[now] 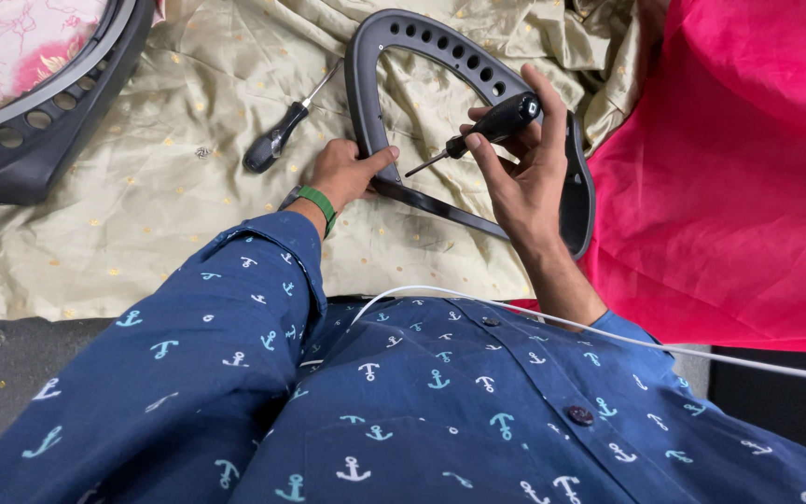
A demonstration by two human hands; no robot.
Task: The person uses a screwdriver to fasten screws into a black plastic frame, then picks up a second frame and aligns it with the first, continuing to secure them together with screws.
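Screwdriver [492,126] sits pinched in the right hand [524,173], tip aimed at the dark plastic frame [440,56] at centre top; left hand [342,173] clamps the frame's left arm against the beige cloth [142,215]. Steadying the frame firmly should keep the tip seated.

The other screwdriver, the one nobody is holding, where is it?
The spare screwdriver lies on the beige cloth, just left of the black frame and the left hand.
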